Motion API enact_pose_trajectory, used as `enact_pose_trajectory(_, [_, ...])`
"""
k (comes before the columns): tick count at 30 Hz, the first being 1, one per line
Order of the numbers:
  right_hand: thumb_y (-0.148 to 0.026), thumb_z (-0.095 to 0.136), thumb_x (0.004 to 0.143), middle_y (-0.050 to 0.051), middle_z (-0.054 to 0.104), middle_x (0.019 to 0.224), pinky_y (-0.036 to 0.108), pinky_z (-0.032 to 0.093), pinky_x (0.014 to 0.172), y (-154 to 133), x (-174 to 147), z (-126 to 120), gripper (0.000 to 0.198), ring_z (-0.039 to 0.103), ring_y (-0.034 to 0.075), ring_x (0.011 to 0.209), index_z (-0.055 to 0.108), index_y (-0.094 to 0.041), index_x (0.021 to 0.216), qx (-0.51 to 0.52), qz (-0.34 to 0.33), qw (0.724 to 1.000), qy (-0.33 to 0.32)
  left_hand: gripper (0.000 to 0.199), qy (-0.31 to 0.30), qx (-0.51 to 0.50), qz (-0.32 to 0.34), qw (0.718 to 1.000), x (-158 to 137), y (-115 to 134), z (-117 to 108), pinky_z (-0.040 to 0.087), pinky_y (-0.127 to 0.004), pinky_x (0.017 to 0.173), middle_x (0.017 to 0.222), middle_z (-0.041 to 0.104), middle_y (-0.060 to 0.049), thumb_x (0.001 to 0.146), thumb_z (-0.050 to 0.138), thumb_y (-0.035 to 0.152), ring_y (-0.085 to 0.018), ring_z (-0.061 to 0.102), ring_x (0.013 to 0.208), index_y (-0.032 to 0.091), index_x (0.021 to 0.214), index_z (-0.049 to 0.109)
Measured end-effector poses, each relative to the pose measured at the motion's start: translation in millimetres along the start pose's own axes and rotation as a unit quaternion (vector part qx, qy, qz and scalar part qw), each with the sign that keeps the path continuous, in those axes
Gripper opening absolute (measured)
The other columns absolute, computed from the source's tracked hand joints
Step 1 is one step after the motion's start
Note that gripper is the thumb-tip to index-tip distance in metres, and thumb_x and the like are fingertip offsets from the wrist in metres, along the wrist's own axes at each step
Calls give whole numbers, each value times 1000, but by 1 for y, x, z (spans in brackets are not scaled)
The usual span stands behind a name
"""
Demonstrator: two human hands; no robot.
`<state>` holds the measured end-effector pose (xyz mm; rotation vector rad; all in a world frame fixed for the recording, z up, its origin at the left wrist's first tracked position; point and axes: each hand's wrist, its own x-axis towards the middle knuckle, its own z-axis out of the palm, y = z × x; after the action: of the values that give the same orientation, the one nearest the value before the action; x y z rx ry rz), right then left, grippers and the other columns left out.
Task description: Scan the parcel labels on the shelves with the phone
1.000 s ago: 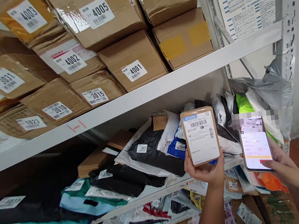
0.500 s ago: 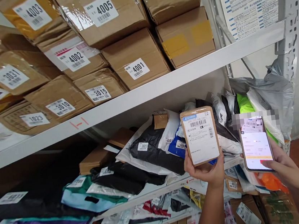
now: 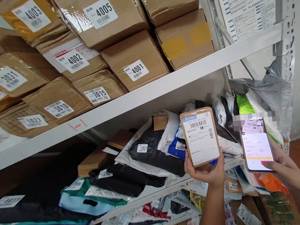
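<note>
a: small parcel [image 3: 200,136], brown with a white barcode label, stands upright in the left hand [image 3: 206,171], fingers curled round its bottom edge, in front of the lower shelf [image 3: 159,191].

b: and the right hand [image 3: 278,164]?

a: it is wrapped round a phone [image 3: 256,145], thumb on the lit screen, just beside the parcel and not touching it.

b: what lies behind?

a: black, white and blue mail bags [image 3: 149,152] piled on that lower shelf. above, on the upper shelf [image 3: 127,102], taped cardboard boxes with number labels, among them 4001 [image 3: 134,59] and 4005 [image 3: 99,14].
</note>
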<state>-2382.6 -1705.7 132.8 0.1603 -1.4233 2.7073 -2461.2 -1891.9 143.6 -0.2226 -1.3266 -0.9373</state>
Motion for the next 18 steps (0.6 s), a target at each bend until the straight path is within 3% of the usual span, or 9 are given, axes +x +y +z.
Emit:
enact_pose_trajectory(8, [-29,78,84,7,64,145,35,64,66,2,1,-6,94,70,32,114,26,-41,161,-11,-1,1000,6,93,-1,24,-3,1000,0,1,1,51,-55,106,139,46,-21,69,87,37,-33,54,132,20,141,32])
enact_pose_trajectory(18, [-30,73,88,9,64,144,33,62,57,3,2,-10,88,72,32,104,25,-37,162,-19,-7,1000,-14,95,-5,31,-4,1000,-1,0,3,52,-54,106,140,46,-20,67,88,35,-32,52,134,22,141,31])
